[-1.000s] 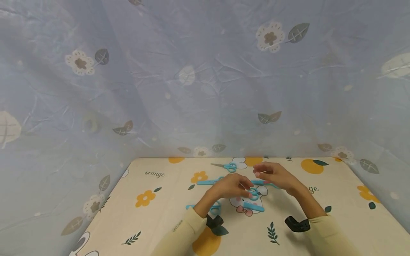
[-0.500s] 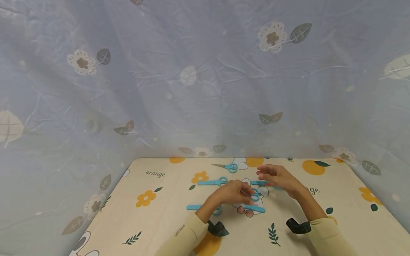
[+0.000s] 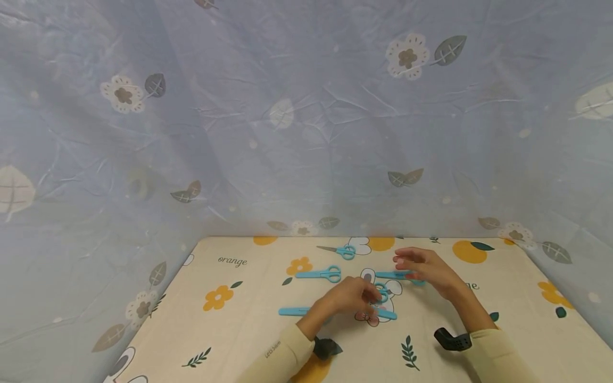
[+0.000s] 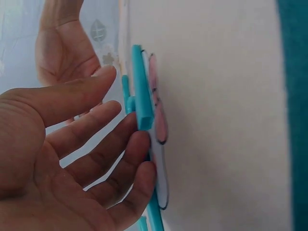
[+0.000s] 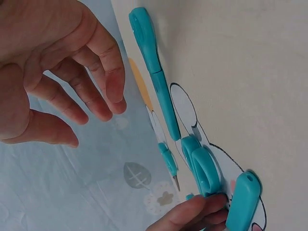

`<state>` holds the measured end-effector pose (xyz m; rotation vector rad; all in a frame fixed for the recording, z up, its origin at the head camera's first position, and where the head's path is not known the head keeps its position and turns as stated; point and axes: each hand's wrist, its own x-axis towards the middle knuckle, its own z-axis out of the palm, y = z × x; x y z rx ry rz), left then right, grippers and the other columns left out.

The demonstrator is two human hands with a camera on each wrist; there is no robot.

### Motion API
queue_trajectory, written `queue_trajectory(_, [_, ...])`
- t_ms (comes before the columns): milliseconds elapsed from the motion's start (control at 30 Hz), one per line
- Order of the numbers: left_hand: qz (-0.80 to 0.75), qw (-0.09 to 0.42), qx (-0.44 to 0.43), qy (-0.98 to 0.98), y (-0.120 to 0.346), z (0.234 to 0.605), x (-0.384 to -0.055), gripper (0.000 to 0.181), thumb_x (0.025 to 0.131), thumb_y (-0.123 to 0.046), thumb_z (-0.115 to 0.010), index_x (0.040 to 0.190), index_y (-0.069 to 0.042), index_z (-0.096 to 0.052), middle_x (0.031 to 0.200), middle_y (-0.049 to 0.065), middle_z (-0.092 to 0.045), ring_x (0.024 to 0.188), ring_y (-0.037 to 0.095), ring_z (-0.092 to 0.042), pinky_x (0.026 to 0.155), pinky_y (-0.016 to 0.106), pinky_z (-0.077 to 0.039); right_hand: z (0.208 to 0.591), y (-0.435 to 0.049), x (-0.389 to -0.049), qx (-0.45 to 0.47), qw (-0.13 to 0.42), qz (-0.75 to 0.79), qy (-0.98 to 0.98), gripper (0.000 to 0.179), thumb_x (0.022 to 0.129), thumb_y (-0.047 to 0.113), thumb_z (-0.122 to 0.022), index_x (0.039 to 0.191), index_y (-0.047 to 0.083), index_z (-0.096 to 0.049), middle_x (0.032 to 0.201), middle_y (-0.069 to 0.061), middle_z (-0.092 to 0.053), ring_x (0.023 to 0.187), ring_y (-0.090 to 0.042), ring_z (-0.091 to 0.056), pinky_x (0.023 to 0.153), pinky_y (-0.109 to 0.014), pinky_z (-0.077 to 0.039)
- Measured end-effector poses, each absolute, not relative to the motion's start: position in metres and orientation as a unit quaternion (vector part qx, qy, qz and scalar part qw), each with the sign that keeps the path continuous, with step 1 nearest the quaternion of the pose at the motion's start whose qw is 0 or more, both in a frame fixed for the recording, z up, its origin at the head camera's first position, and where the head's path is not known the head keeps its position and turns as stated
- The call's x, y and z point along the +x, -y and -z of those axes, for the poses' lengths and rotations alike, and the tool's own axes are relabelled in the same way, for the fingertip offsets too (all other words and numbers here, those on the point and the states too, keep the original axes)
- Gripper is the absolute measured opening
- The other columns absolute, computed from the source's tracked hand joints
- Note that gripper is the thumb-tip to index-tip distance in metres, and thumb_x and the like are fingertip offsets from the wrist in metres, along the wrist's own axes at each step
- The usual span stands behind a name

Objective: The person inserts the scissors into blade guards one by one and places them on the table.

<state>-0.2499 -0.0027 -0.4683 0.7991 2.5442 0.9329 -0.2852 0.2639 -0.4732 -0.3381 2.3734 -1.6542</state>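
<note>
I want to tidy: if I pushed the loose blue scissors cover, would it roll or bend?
The scissors cover looks flat-sided, so it would probably slide, not roll. Its straight, smooth, plastic-looking sides suggest it's stiff and maybe slippery.

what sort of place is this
Likely a small curtained-off tabletop workspace, though the wider room is hidden: a grey-blue floral sheet hangs behind and along the sides, a printed cream cloth covers the table, and several blue scissors lie there.
</note>
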Motion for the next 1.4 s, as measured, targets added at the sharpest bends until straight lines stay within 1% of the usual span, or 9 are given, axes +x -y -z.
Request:
queue_trajectory(167, [-0.313,0.146,0.288,-0.893,0.0,0.473,-0.249,0.035,0.079,-0.01,-0.096,0.111,-0.009,-0.083,0.096,-0.001,-0.081,0.073,-0.001,-0.06,0.071,0.015,-0.051,0.472,-0.266,-0.283,-0.119,0.109,0.565,-0.81,0.06,0.109,0.03,-0.065,0.154,-0.006,-0.049,0.152,-0.03,-0.058,0.128,-0.032,-0.068,0.103,-0.041,-0.062])
queue_trajectory(333, [-0.295,0.13,0.311,-0.894,-0.001,0.476,-0.248,0.035,0.078,-0.013,-0.097,0.111,-0.011,-0.084,0.098,-0.003,-0.081,0.08,-0.001,-0.062,0.076,0.012,-0.051,0.468,-0.266,-0.28,-0.12,0.106,0.566,-0.809,0.058,0.11,0.029,-0.064,0.153,-0.006,-0.049,0.152,-0.031,-0.057,0.125,-0.027,-0.068,0.103,-0.041,-0.061])
queue_trajectory(433, [-0.289,0.124,0.321,-0.894,-0.002,0.478,-0.248,0.034,0.078,-0.013,-0.097,0.109,-0.011,-0.085,0.098,-0.004,-0.082,0.083,-0.002,-0.064,0.079,0.011,-0.052,0.467,-0.265,-0.279,-0.121,0.105,0.565,-0.809,0.057,0.11,0.027,-0.064,0.153,-0.007,-0.05,0.152,-0.031,-0.057,0.125,-0.028,-0.068,0.104,-0.043,-0.061])
queue_trajectory(567, [-0.287,0.126,0.329,-0.891,-0.002,0.479,-0.248,0.032,0.079,-0.012,-0.096,0.108,-0.011,-0.085,0.097,-0.004,-0.082,0.082,-0.003,-0.064,0.079,0.011,-0.052,0.466,-0.264,-0.278,-0.119,0.104,0.565,-0.81,0.057,0.109,0.027,-0.065,0.153,-0.006,-0.05,0.152,-0.031,-0.058,0.127,-0.032,-0.068,0.105,-0.045,-0.06])
queue_trajectory(800, [-0.269,0.13,0.346,-0.889,-0.002,0.478,-0.25,0.027,0.082,-0.012,-0.094,0.108,-0.011,-0.085,0.093,-0.005,-0.079,0.078,-0.003,-0.059,0.075,0.011,-0.05,0.464,-0.265,-0.278,-0.123,0.106,0.569,-0.806,0.059,0.109,0.029,-0.066,0.153,-0.007,-0.05,0.152,-0.032,-0.057,0.128,-0.034,-0.067,0.102,-0.04,-0.061])
queue_trajectory(900, [-0.258,0.133,0.353,-0.889,-0.003,0.476,-0.249,0.027,0.085,-0.013,-0.092,0.11,-0.011,-0.084,0.091,-0.006,-0.078,0.076,-0.003,-0.056,0.073,0.011,-0.049,0.462,-0.264,-0.277,-0.128,0.105,0.565,-0.808,0.058,0.109,0.028,-0.065,0.153,-0.007,-0.049,0.152,-0.032,-0.057,0.129,-0.038,-0.066,0.102,-0.042,-0.062])
queue_trajectory(1067, [-0.241,0.145,0.355,-0.892,-0.004,0.471,-0.247,0.025,0.087,-0.013,-0.09,0.111,-0.011,-0.084,0.089,-0.006,-0.076,0.074,-0.002,-0.055,0.071,0.012,-0.049,0.458,-0.262,-0.274,-0.128,0.099,0.562,-0.811,0.056,0.11,0.026,-0.064,0.153,-0.007,-0.049,0.15,-0.032,-0.059,0.127,-0.037,-0.067,0.103,-0.047,-0.061])
queue_trajectory(1300, [-0.239,0.152,0.344,-0.895,-0.004,0.468,-0.244,0.022,0.088,-0.014,-0.09,0.11,-0.012,-0.084,0.086,-0.008,-0.075,0.072,0.0,-0.056,0.069,0.014,-0.049,0.459,-0.263,-0.274,-0.124,0.101,0.562,-0.812,0.056,0.11,0.027,-0.064,0.153,-0.006,-0.049,0.151,-0.031,-0.059,0.127,-0.035,-0.067,0.103,-0.045,-0.061])
queue_trajectory(1400, [-0.238,0.153,0.337,-0.898,-0.003,0.468,-0.244,0.02,0.093,-0.013,-0.084,0.113,-0.013,-0.084,0.088,-0.008,-0.075,0.07,0.001,-0.055,0.066,0.015,-0.047,0.46,-0.264,-0.274,-0.123,0.102,0.561,-0.812,0.056,0.11,0.027,-0.064,0.153,-0.006,-0.05,0.151,-0.03,-0.059,0.128,-0.035,-0.067,0.103,-0.045,-0.061])
